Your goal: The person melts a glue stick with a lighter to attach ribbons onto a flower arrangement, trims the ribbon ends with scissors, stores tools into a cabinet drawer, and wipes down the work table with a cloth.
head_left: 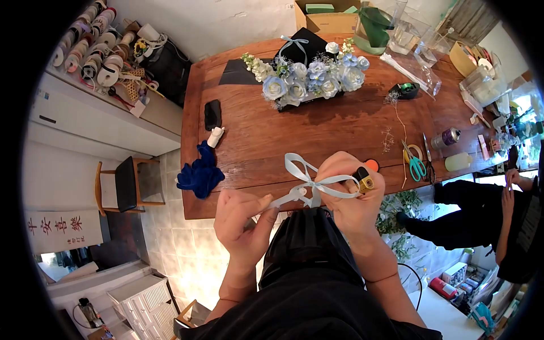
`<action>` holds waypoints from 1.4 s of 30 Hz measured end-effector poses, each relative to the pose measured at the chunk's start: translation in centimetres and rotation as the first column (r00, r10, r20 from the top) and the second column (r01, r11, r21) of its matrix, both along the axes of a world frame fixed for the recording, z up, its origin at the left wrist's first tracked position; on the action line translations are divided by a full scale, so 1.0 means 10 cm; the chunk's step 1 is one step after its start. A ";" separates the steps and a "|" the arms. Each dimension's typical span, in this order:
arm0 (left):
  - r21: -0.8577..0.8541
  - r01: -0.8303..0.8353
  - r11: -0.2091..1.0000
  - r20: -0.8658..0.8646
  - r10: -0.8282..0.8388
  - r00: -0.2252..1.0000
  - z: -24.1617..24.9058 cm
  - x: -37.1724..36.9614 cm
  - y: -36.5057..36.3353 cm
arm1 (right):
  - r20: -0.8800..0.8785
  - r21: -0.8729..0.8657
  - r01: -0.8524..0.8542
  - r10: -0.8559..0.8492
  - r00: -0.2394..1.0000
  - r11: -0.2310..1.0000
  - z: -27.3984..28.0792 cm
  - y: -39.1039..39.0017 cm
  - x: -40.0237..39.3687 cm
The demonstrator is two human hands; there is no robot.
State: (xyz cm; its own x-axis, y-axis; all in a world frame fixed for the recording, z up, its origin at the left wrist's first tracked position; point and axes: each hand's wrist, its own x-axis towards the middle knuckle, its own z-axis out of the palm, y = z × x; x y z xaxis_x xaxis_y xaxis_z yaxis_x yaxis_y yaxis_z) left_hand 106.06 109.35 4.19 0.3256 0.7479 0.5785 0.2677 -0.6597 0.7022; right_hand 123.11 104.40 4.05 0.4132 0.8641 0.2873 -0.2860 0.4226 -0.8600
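A pale blue ribbon bow (314, 182) hangs above the table's near edge, between my hands. My left hand (243, 221) is closed, with thumb and forefinger pinching one ribbon tail at the bow's left. My right hand (356, 198) curls closed at the bow's right loop, around a small yellow and black piece that looks like a lighter (365, 180). Its fingertips lie behind the loop, so their exact hold on the ribbon is partly hidden. Farther back on the table stands an arrangement of pale blue and white flowers (309, 81) with a black panel and another blue bow.
On the wooden table (255, 136) lie a dark blue cloth (201, 173), turquoise-handled scissors (417, 168), a tape dispenser (404, 90) and a spray can (445, 138). Ribbon spools (110, 73) fill the left shelf. Another person (481, 215) in dark clothes is at the right.
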 end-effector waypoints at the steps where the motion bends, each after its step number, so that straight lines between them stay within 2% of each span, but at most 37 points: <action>1: 0.011 -0.001 1.000 -0.005 0.001 1.000 0.00 0.00 0.00 | 0.011 0.014 0.002 -0.002 1.000 1.000 -0.02 0.01 0.00; 5: -0.033 0.014 0.999 -0.001 -0.014 1.000 0.04 0.02 -0.02 | -0.046 -0.030 -0.011 0.010 0.999 0.999 0.00 -0.02 0.01; 8: -0.043 0.058 0.997 -0.029 -0.060 0.998 0.07 0.02 -0.03 | -0.154 -0.025 -0.040 0.036 0.987 0.999 0.00 -0.03 0.00; 13: -0.079 0.140 0.987 -0.043 -0.144 0.989 0.05 0.04 -0.04 | -0.175 -0.030 -0.019 0.013 0.985 0.999 -0.02 -0.04 0.02; 18: -0.023 0.022 0.999 0.014 -0.021 1.000 -0.02 0.07 -0.07 | -0.172 -0.036 0.008 -0.014 0.985 0.999 0.03 -0.08 0.01; 20: -0.043 0.004 0.999 0.026 -0.003 1.000 -0.07 0.08 -0.10 | -0.134 -0.055 0.051 -0.058 0.989 0.997 -0.02 -0.13 0.06; 21: -0.125 -0.012 0.992 0.064 0.020 0.998 -0.10 0.05 -0.11 | -0.159 -0.085 0.024 -0.038 0.987 0.996 0.00 -0.15 0.05; 22: -0.116 -0.003 0.993 0.072 0.012 0.997 -0.08 0.09 -0.12 | -0.190 -0.109 -0.009 -0.012 0.982 0.994 0.00 -0.18 0.06; 24: -0.244 0.097 0.965 0.178 -0.053 0.983 -0.06 0.19 -0.18 | -0.249 -0.086 -0.028 0.006 0.969 0.996 0.00 -0.26 0.11; 25: -0.321 0.141 0.937 0.169 -0.090 0.982 -0.09 0.16 -0.19 | -0.281 -0.069 -0.048 0.026 0.959 0.997 -0.01 -0.31 0.14; 28: -0.459 0.262 0.849 0.082 -0.253 0.964 0.01 0.34 -0.30 | -0.193 -0.057 0.095 -0.104 0.976 0.994 -0.08 -0.43 0.27; 29: -0.447 0.280 0.850 0.009 -0.308 0.951 -0.02 0.37 -0.31 | -0.178 -0.072 0.155 -0.166 0.970 0.985 -0.14 -0.45 0.30; 32: -0.635 0.436 0.638 0.254 -0.361 0.897 -0.07 0.51 -0.38 | -0.360 -0.121 0.154 -0.188 0.914 0.981 -0.18 -0.68 0.50; 33: -0.533 0.632 0.562 0.443 -0.451 0.775 -0.11 0.61 -0.34 | -0.395 -0.129 0.172 -0.209 0.894 0.977 -0.23 -0.74 0.57; 34: -0.450 0.728 0.517 0.556 -0.476 0.681 -0.13 0.66 -0.28 | -0.423 -0.154 0.202 -0.249 0.871 0.967 -0.27 -0.84 0.66; 36: -0.431 0.612 0.663 0.562 -0.334 0.757 -0.16 0.62 0.02 | -0.479 -0.209 0.238 -0.312 0.821 0.949 -0.37 -1.11 0.89; 37: -0.518 0.435 0.737 0.581 -0.070 0.811 -0.19 0.51 0.29 | -0.473 -0.236 0.366 -0.436 0.766 0.900 -0.45 -1.23 1.01; 38: -0.607 0.241 0.757 0.569 0.202 0.797 -0.22 0.33 0.59 | -0.464 -0.266 0.481 -0.548 0.696 0.835 -0.54 -1.38 1.15; 39: -0.571 0.057 0.819 0.519 0.307 0.798 -0.26 0.13 0.85 | -0.442 -0.227 0.563 -0.599 0.667 0.794 -0.66 -1.57 1.34; 40: -0.517 -0.137 0.845 0.476 0.417 0.775 -0.30 -0.14 1.08 | -0.416 -0.237 0.673 -0.699 0.582 0.701 -0.72 -1.74 1.51; 41: -0.523 -0.234 0.819 0.462 0.504 0.729 -0.39 -0.49 1.26 | -0.374 -0.275 0.694 -0.739 0.561 0.666 -0.74 -1.98 1.68; 42: -0.526 -0.330 0.784 0.452 0.586 0.673 -0.49 -0.88 1.43 | -0.425 -0.198 0.735 -0.732 0.532 0.649 -0.85 -2.21 1.86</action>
State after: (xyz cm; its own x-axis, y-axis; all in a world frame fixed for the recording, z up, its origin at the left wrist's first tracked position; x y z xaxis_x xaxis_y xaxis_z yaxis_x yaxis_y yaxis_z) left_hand 97.24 123.65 -0.73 -0.4108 0.8956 0.1707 -0.0673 -0.2165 0.9740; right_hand 141.68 82.30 -4.49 0.9757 0.1984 -0.0929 -0.2032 0.6621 -0.7213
